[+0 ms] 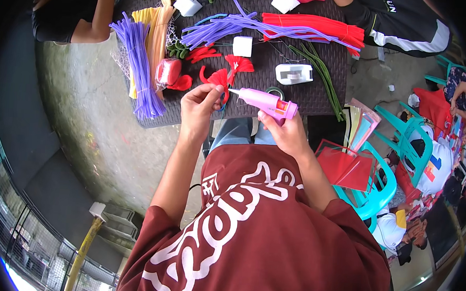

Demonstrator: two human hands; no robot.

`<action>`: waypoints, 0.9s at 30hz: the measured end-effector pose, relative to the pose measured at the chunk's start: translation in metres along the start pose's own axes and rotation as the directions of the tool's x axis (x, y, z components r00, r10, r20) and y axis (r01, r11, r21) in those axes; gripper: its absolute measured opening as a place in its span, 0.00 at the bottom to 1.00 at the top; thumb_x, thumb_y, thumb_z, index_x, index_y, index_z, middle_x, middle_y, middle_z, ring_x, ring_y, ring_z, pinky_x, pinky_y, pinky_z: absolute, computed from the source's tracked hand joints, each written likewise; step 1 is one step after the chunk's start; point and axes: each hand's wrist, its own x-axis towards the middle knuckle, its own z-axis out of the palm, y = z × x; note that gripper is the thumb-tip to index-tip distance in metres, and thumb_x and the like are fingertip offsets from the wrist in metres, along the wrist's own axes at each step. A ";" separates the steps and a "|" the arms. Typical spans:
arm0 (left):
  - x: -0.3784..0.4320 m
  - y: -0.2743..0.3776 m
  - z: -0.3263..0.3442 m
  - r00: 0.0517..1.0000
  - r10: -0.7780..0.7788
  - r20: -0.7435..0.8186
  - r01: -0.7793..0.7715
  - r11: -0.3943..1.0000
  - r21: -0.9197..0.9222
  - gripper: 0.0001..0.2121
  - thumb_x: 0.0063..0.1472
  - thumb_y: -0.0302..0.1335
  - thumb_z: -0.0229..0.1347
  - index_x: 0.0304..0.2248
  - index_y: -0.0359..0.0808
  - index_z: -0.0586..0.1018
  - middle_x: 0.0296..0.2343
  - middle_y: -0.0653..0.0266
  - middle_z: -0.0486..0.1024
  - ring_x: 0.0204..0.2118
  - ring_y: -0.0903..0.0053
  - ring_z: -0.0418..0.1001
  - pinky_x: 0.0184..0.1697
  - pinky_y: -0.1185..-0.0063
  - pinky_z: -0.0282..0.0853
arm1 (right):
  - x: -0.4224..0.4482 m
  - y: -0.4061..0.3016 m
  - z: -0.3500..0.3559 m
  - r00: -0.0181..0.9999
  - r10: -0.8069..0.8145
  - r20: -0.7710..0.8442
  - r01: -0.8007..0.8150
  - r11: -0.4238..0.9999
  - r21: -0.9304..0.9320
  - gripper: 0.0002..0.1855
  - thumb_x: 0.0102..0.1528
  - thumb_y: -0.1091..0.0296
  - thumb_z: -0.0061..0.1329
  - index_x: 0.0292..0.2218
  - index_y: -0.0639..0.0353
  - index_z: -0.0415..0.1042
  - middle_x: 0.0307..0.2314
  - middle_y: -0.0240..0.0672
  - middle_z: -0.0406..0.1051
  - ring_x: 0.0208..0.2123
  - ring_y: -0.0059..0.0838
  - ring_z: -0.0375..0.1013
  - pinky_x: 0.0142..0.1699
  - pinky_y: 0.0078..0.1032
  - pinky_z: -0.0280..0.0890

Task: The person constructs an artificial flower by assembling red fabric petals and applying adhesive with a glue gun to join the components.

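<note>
My left hand (200, 105) pinches a red pipe-cleaner piece (218, 77) with fanned, petal-like loops, just over the table's near edge. In my right hand (285, 133) is a pink hot glue gun (264, 102), its nozzle pointing left close to my left fingertips. Whether the nozzle touches the red piece I cannot tell. A second red fanned piece (238, 64) lies just beyond. Behind the glue gun sits a roll of dark green tape (275, 91), partly hidden by it. A white tape dispenser (294, 74) stands farther back.
The brown woven-pattern table (257, 73) carries purple pipe cleaners (139, 67), a red bundle (316, 27), green stems (321, 77) and white foam blocks (242, 46). People sit across at left (79, 12) and right (404, 26). A turquoise chair (384, 194) with red sheets (346, 164) stands at my right.
</note>
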 end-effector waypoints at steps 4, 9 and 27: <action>0.004 -0.003 -0.005 1.000 0.008 -0.022 -0.007 0.999 0.053 0.04 0.54 0.24 0.58 0.28 0.31 0.77 0.19 0.70 0.72 0.19 0.90 0.65 0.22 0.90 0.59 | 0.003 0.001 0.003 1.000 0.001 -0.003 -0.001 1.000 0.002 0.12 0.53 0.69 0.50 0.38 0.65 0.72 0.16 0.26 0.66 0.19 0.13 0.60 0.25 0.18 0.58; 0.027 -0.013 -0.014 0.995 0.067 -0.078 -0.053 0.984 0.170 0.06 0.53 0.25 0.59 0.28 0.30 0.78 0.18 0.71 0.72 0.18 0.91 0.64 0.21 0.90 0.58 | 0.008 0.014 0.004 1.000 0.011 0.000 -0.011 1.000 -0.014 0.11 0.54 0.68 0.48 0.37 0.66 0.72 0.21 0.30 0.70 0.22 0.15 0.67 0.26 0.17 0.63; 0.067 -0.046 0.015 0.907 0.380 -0.180 -0.154 0.698 0.700 0.10 0.51 0.28 0.61 0.26 0.26 0.79 0.17 0.67 0.75 0.20 0.89 0.69 0.25 0.87 0.65 | 0.029 0.061 0.027 0.955 -0.005 -0.296 -0.031 0.992 -0.118 0.09 0.50 0.69 0.54 0.28 0.65 0.69 0.16 0.34 0.65 0.17 0.23 0.63 0.23 0.22 0.59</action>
